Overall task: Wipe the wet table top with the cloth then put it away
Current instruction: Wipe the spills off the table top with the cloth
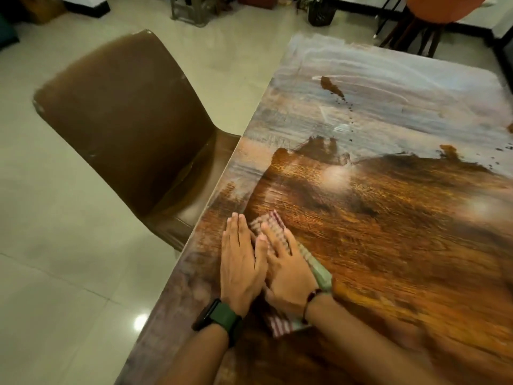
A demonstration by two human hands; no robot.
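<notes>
Pressing down side by side, the left hand (241, 269) and the right hand (288, 273) lie flat, fingers (238, 232) straight and together, on the striped cloth (273, 225) at the lower centre of the frame, near the desk's left edge. Neither hand curls round the fabric; both palms bear on it, a hold that probably spreads pressure so the cloth drags across the surface rather than bunching. The cloth shows beyond the fingertips, along the right hand's outer edge, and below the wrists. A dark watch (219, 319) sits on the left wrist, a bead bracelet (309, 300) on the right.

The desk (402, 245) is wood-grained. Its lower half shines dark and wet, while the upper half looks pale and streaked, with a few dark patches and a trail of drops (350, 115), so wiping appears unfinished and putting the cloth away remains.

A brown chair (125, 120) stands tucked at the desk's left edge in the left of the frame, on a pale tiled floor (55, 259). A black basket (320, 12) stands at the top.
</notes>
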